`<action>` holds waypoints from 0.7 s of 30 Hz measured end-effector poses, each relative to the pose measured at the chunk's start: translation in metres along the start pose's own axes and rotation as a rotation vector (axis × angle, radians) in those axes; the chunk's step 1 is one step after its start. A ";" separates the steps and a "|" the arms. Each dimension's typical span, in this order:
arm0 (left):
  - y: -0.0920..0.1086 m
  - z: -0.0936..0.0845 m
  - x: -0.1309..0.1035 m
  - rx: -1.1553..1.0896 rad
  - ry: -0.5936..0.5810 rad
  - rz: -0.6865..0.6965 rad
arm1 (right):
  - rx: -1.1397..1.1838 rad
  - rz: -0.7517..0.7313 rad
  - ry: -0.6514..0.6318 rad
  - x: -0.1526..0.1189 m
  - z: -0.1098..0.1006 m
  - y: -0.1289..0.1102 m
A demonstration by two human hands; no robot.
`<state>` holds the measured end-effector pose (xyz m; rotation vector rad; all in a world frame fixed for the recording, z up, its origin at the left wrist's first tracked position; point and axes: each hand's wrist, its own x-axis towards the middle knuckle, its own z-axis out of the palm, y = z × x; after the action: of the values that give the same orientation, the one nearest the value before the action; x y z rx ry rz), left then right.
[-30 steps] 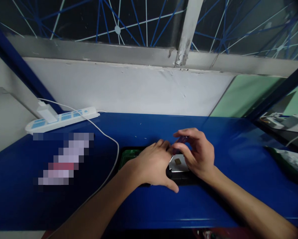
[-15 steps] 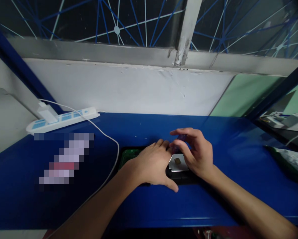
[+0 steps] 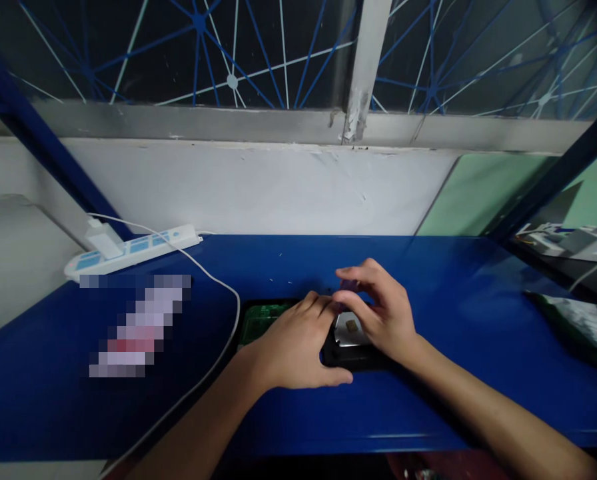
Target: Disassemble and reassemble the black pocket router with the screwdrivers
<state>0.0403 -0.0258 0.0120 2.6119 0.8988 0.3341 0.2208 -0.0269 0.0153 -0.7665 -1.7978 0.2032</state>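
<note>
On the desk lies a flat black device [image 3: 336, 359], with a green circuit board [image 3: 266, 317] at its left and a silver metal plate [image 3: 347, 338] bearing a small brownish square at its right. My left hand [image 3: 298, 343] rests across its middle, fingers stretched forward and thumb spread along the near edge. Above the plate, my right hand [image 3: 381, 303] is closed in a pinch around a screwdriver [image 3: 348, 285] with a purple see-through handle. Its tip is hidden behind my fingers.
A white power strip [image 3: 143, 247] with a plugged-in charger lies at the back left; its white cable [image 3: 237, 300] runs past the device. A blurred-out pale item [image 3: 146, 320] lies left. A green and silver packet [image 3: 578, 327] sits at the right edge of the blue desk [image 3: 453, 393].
The camera view has shifted slightly. My right hand has turned a little, and the purple handle stands more upright between its fingers. My left hand stays on the device.
</note>
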 end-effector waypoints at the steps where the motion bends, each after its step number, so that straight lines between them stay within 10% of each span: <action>1: 0.000 0.000 -0.001 0.001 -0.002 -0.001 | 0.001 0.019 -0.002 0.000 0.000 -0.001; 15: -0.008 0.006 0.000 -0.027 0.014 0.008 | 0.116 0.183 -0.120 -0.003 -0.006 -0.005; 21: -0.006 0.004 0.000 -0.030 0.036 0.019 | 0.111 0.027 -0.053 -0.006 -0.001 -0.001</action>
<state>0.0385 -0.0225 0.0055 2.5962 0.8741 0.3986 0.2218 -0.0312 0.0117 -0.7121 -1.8107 0.3416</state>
